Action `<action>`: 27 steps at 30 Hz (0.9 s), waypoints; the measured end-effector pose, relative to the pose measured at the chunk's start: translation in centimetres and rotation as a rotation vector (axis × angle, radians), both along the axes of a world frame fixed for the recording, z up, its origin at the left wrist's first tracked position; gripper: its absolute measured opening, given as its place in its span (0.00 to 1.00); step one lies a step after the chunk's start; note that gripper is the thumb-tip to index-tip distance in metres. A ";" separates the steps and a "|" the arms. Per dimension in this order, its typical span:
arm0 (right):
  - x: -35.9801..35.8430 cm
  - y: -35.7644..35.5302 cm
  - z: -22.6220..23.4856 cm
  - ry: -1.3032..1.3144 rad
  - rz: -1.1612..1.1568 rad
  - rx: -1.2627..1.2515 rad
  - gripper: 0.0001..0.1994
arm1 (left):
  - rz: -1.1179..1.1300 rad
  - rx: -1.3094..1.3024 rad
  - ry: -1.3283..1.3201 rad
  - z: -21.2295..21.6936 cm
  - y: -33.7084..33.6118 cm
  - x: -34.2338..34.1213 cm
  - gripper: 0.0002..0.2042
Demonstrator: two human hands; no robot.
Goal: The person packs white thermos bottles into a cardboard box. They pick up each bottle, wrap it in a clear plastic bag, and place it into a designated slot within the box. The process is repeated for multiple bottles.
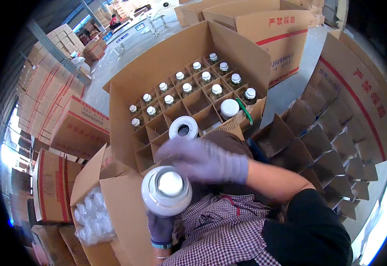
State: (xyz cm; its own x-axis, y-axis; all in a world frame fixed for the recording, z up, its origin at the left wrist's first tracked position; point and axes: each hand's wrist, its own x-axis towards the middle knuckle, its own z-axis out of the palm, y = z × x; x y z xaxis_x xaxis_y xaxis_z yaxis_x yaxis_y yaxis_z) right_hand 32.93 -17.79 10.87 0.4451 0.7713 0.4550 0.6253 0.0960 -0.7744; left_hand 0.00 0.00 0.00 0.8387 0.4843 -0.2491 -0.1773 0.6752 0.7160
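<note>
glossy white bottle (pixel 167 191), matt corrugated cardboard box (pixel 167 57)

Near cells of the divided carton (pixel 127 128) are open, I can drop in there. Far rows blocked by capped bottles (pixel 206 76). White roll (pixel 183 128) and jar (pixel 229 108) sit mid-row. Right divider rack (pixel 330 146) empty.

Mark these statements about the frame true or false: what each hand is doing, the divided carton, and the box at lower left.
1. The left hand holds a white bottle from below. True.
2. The right hand is bare. False: it wears a light knit glove.
3. Every cell of the divided carton holds a bottle. False: several near cells are empty.
4. The open box at lower left holds white, plastic-wrapped items. True.
5. The left hand's grip is on a green strap. False: it grips the bottle.
</note>
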 end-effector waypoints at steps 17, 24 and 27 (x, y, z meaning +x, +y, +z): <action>2.9 -1.3 8.0 -0.363 0.143 0.167 0.37 | 0.220 0.208 -0.067 4.8 2.0 2.0 0.31; -1.7 -2.9 8.1 -0.464 0.255 -0.019 0.36 | 0.171 0.818 0.191 6.6 2.8 0.0 0.21; -0.7 -2.8 0.8 0.255 0.207 -0.159 0.25 | 0.263 1.110 0.275 8.8 0.2 -0.4 0.24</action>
